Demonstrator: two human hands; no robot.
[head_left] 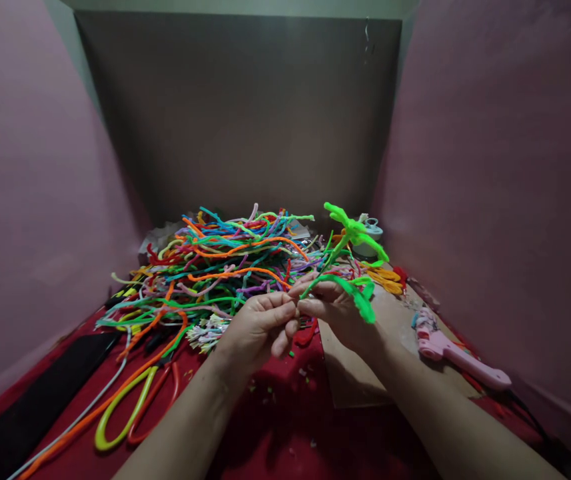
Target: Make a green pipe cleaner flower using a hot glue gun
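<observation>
Before me is a bright green pipe-cleaner flower [355,232] on a thin stem, tilted up and to the right. A darker green pipe-cleaner leaf [360,300] bends out below it, over my right hand. The fingers of my right hand [340,317] are closed around the lower stem. My left hand [258,327] pinches at the stem's lower end, its thumb and forefinger pressed together and touching the right fingertips. The very end of the stem is hidden between the fingers.
A big heap of colourful pipe cleaners [225,260] lies behind my hands. Yellow-and-red-handled pliers [125,407] rest at left near a black strip [40,407]. A pink glue gun [465,360] lies on a board [350,380] at right. Pink walls [30,200] rise on both sides.
</observation>
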